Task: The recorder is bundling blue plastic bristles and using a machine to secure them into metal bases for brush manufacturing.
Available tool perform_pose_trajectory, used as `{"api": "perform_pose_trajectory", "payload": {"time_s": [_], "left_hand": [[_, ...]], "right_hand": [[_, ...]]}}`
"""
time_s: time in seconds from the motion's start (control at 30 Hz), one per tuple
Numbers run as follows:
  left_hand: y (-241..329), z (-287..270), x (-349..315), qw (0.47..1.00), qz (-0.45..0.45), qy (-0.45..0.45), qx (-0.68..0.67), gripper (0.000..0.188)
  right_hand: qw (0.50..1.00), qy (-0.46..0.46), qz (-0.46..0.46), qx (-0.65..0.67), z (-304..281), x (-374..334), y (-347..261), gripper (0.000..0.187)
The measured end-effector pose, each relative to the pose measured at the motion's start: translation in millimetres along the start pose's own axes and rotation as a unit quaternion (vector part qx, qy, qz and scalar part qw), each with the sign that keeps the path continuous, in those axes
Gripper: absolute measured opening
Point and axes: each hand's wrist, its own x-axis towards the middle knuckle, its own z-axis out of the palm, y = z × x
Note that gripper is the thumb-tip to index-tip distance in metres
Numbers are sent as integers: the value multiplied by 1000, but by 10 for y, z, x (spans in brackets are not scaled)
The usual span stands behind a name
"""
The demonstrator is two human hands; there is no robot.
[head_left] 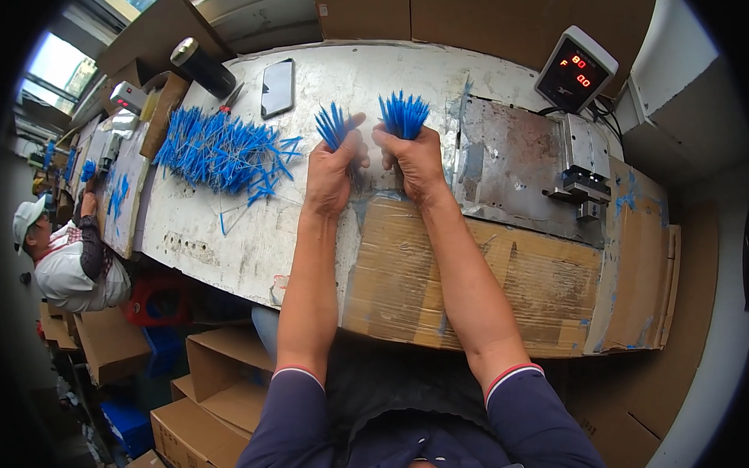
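Observation:
Both forearms reach out over the white worktable (250,250). My left hand (330,176) is closed round a bundle of thin blue sticks (334,124), their tips fanning out above the fingers. Close beside it, my right hand (417,161) grips a second, thicker bundle of blue sticks (403,115), tips up and packed closely. The lower ends of both bundles are hidden by the hands. A small gap separates the two hands. Left of them lies a large loose pile of the same blue sticks (216,150), pointing many ways. What the sticks are exactly I cannot make out.
A phone (277,88) and a black cylinder (202,67) are behind the pile. On the right sit a metal plate (509,156) with a clamp-like fixture (587,163) and a red-digit display (576,69). Cardboard (480,279) covers the near edge. Another person (76,261) works far left.

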Motion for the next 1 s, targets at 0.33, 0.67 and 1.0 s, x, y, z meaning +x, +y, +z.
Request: {"api": "perform_pose_trajectory", "payload": {"time_s": [0.33, 0.67, 1.0], "left_hand": [[-9, 59, -81, 993, -17, -48, 106, 37], [31, 161, -105, 991, -46, -62, 107, 38], [-38, 185, -116, 981, -33, -39, 185, 25]], "right_hand": [[999, 15, 30, 5, 73, -31, -52, 16], [998, 40, 35, 40, 39, -10, -46, 16], [999, 22, 29, 30, 55, -28, -102, 16]]}}
